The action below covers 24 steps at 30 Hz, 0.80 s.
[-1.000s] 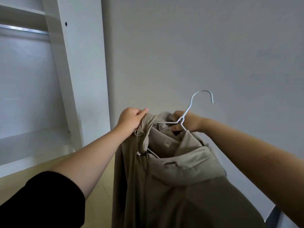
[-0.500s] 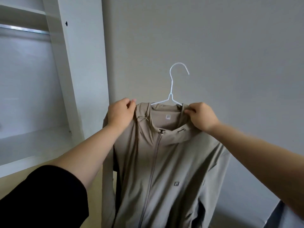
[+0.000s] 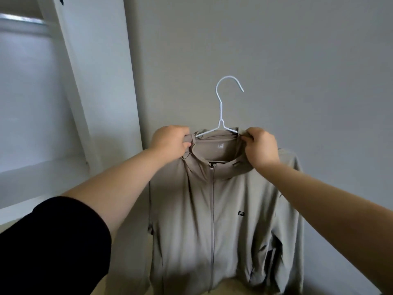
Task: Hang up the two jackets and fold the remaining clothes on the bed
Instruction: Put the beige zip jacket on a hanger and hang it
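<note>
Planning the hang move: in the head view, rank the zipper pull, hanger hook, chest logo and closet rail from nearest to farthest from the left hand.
From the left hand:
1. Zipper pull, just right and below, at the collar.
2. Hanger hook, up and right.
3. Chest logo, lower right on the jacket.
4. Closet rail, far upper left.

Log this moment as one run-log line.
step: hanging jacket | left hand: grips collar | right hand: grips collar | beige jacket: zipped, on white hanger | hook: free, not on closet rail

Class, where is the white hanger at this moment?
Centre of the head view: the white hanger sits inside the beige jacket collar, hook upward, between both hands.
</note>
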### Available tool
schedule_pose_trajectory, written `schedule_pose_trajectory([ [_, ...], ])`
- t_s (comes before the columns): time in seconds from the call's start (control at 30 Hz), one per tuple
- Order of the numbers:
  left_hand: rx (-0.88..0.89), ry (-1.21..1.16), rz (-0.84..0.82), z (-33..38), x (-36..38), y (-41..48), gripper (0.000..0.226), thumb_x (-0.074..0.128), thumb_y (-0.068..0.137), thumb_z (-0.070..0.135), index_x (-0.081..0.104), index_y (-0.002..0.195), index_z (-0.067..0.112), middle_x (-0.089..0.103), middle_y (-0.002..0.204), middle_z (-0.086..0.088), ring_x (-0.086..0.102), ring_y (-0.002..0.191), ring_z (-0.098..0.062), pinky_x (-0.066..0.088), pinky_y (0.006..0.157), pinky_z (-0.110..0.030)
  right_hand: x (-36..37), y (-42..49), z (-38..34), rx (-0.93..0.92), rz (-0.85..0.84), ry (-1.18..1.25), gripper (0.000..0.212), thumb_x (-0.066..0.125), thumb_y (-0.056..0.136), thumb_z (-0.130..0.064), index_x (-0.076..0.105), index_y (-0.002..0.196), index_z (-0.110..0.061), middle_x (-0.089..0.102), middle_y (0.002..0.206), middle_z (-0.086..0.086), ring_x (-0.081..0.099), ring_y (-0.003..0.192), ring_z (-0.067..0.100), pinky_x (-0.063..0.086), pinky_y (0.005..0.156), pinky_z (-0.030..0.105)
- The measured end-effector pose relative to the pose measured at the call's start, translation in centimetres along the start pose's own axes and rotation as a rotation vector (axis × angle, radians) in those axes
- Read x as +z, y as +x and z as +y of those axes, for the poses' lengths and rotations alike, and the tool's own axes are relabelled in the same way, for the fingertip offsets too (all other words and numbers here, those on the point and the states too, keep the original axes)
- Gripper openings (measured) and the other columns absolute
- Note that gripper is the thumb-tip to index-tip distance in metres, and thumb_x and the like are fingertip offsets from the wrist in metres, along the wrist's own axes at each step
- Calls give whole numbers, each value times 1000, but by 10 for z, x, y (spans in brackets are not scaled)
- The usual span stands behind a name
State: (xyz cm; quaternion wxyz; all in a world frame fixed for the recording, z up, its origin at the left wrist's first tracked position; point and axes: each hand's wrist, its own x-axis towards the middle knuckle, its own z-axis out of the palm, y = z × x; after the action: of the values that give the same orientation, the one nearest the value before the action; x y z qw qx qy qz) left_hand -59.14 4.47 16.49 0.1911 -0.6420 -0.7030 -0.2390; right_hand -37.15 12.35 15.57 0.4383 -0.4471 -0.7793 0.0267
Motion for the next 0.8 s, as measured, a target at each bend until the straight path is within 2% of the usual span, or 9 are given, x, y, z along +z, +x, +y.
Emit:
schedule_pose_trajectory([
  [0.13,-115,-171,17,-18,70,40,27,69,79,26,42,74,24,53,72,4,53,76,-26,27,57,-27,54,37,40,31,-36,16,20,52,87,-1,49,69,-10,60,85,22,53,87,39,37,72,41],
  [0.23,-226,-343,-38,-28,97,75,27,72,76,23,45,74,24,52,64,6,48,67,-21,30,54,-26,79,72,54,63,-55,28,14,50,87,1,56,74,-3,61,87,23,52,89,39,38,74,42],
  [0.33,-276,-483,-118,-35,90,110,24,76,73,21,57,86,27,56,67,9,52,69,-20,29,47,-13,82,105,51,95,-90,39,15,50,87,2,55,74,-5,60,87,23,52,88,38,35,71,39],
  [0.37,-267,-482,-156,-37,81,122,26,77,73,22,62,93,25,58,71,6,55,75,-21,27,47,-10,78,117,48,107,-106,49,16,50,87,2,54,73,-5,60,86,22,52,87,38,34,70,38],
  [0.43,-225,-440,-254,-42,56,150,35,78,73,24,65,105,21,60,83,2,57,84,-20,34,55,-16,65,142,38,129,-141,69,18,50,87,2,51,72,-8,59,83,21,52,84,37,31,66,35],
  [0.5,-193,-381,-354,-44,22,180,42,77,74,28,64,113,17,61,94,-3,55,87,-19,37,65,-23,46,171,19,135,-178,78,16,51,87,1,53,72,-5,59,82,21,52,82,37,29,63,33],
  [0.57,-168,-345,-446,-46,-19,210,44,76,77,30,63,116,14,59,95,-4,54,86,-18,36,67,-24,23,203,-5,135,-205,83,13,53,87,0,57,74,-2,60,83,21,53,81,37,28,62,33],
  [0.67,-151,-297,-504,-52,-90,250,36,73,79,28,65,110,11,63,96,-8,58,92,-24,38,70,-27,-14,253,-51,119,-251,106,17,55,86,-2,52,71,-9,60,84,22,54,80,37,30,62,34],
  [0.8,-195,-218,-419,-61,-185,285,16,69,82,26,64,83,11,61,84,-9,58,88,-29,36,66,-29,-59,316,-120,92,-288,140,16,54,86,-2,50,71,-6,59,81,22,53,78,37,30,61,34],
])
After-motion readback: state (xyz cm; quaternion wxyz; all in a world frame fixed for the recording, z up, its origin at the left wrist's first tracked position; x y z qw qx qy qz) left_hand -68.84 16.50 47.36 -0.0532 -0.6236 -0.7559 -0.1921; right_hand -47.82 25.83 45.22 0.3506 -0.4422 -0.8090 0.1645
